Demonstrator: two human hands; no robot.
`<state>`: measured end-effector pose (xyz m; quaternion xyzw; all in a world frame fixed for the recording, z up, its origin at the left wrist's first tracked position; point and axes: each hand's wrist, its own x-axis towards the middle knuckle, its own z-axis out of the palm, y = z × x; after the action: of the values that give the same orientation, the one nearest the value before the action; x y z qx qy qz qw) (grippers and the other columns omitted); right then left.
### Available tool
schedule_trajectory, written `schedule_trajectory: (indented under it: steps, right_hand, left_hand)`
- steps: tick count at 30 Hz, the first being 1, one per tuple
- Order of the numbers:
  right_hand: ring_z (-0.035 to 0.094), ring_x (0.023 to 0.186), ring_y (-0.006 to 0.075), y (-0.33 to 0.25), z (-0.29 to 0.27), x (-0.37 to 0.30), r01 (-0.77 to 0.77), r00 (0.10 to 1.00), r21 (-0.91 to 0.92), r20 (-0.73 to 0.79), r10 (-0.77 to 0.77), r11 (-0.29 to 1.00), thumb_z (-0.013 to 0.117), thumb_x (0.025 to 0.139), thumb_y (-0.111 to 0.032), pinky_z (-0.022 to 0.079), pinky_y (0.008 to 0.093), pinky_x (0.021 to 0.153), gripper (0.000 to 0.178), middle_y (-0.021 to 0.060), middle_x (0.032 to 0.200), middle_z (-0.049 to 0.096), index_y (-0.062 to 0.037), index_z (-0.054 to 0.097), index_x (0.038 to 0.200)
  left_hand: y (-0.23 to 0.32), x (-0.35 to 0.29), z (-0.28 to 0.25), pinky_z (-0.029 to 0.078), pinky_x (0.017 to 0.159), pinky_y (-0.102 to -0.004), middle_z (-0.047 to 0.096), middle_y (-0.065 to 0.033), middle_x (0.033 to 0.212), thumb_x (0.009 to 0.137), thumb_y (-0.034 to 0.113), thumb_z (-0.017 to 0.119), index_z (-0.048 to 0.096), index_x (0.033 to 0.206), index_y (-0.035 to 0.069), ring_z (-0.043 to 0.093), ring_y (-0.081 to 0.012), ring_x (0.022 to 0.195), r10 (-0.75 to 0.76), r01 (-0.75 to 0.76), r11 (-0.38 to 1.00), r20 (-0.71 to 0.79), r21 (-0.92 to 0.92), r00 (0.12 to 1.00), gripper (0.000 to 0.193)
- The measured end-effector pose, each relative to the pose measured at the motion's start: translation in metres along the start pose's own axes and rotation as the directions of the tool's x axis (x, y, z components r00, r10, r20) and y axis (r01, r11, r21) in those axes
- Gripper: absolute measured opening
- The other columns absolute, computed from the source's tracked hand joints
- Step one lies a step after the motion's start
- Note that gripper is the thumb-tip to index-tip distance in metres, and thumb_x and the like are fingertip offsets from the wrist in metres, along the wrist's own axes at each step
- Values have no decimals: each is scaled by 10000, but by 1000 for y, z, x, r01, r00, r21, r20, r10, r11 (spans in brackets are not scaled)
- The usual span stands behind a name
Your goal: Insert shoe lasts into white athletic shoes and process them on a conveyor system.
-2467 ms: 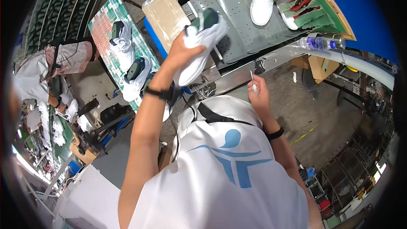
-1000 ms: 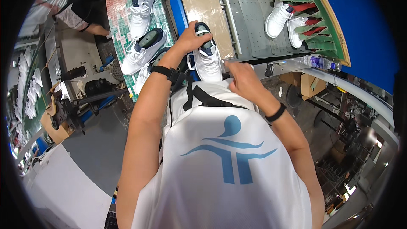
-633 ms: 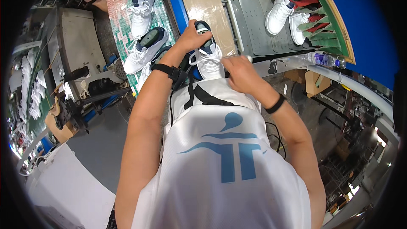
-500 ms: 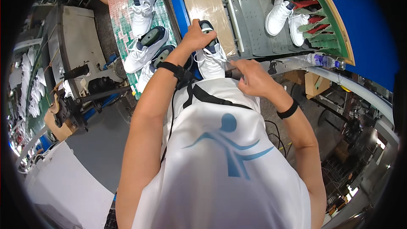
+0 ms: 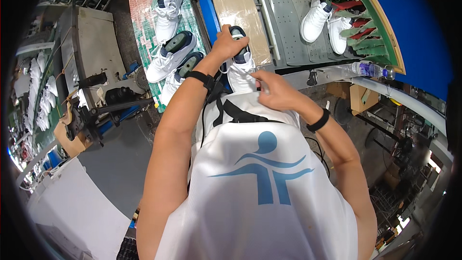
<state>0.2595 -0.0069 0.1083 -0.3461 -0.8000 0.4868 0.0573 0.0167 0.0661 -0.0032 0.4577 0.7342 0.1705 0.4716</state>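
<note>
A white sneaker [image 5: 242, 74] with a dark collar and a dark green insert in its opening lies toe toward me, close to my waist. My left hand [image 5: 230, 44] grips its collar end, thumb across the opening. At the laced front, my right hand [image 5: 275, 90] has its fingers bent together at the white shoelace [image 5: 247, 66]; the fingertips partly hide the lace. Left of my left forearm, several similar white sneakers [image 5: 172, 50] with dark green inserts stand on a green, white and red patterned board [image 5: 144, 5].
Beyond the held sneaker is a tan, film-wrapped board [image 5: 233, 0] beside a grey slatted conveyor [image 5: 288, 24]. Two white sneakers [image 5: 315, 21] sit there by a green strip curtain [image 5: 370, 43]. A plastic bottle [image 5: 373, 70] lies on the metal edge at right.
My right hand has moved left and slightly down, closer to the sneaker's front; the lace stretched toward it has shortened. My left hand keeps its grip. The view has shifted slightly.
</note>
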Motion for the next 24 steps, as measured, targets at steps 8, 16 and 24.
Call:
schedule_trajectory:
  steps: [8,16,24]
  right_hand:
    - [676,1067,174,63,52,-23,-48,817,577,-447,365,815,594,954,15,540,330,937,413,94,1159,714,-11,586,1366]
    - [656,962,176,78,72,-47,-312,802,479,-330,497,821,625,891,-1,528,322,881,457,75,1058,685,-29,597,1346]
    - [724,935,303,58,71,-54,-448,764,328,-343,547,832,680,834,-70,570,400,879,507,123,1019,723,-17,609,1333]
  left_hand:
    - [-16,-100,50,311,1291,-392,333,-377,1659,723,451,998,46,1639,-169,370,-414,1565,162,-183,955,-107,-233,981,1459]
    - [-2,-56,26,495,1146,-440,520,-316,1562,653,263,943,321,1633,-85,586,-448,1380,473,-478,870,-69,-122,878,1212]
    - [2,-73,54,452,1117,-524,559,-263,1425,674,169,942,413,1537,-1,535,-473,1322,340,-342,938,-366,61,866,1026]
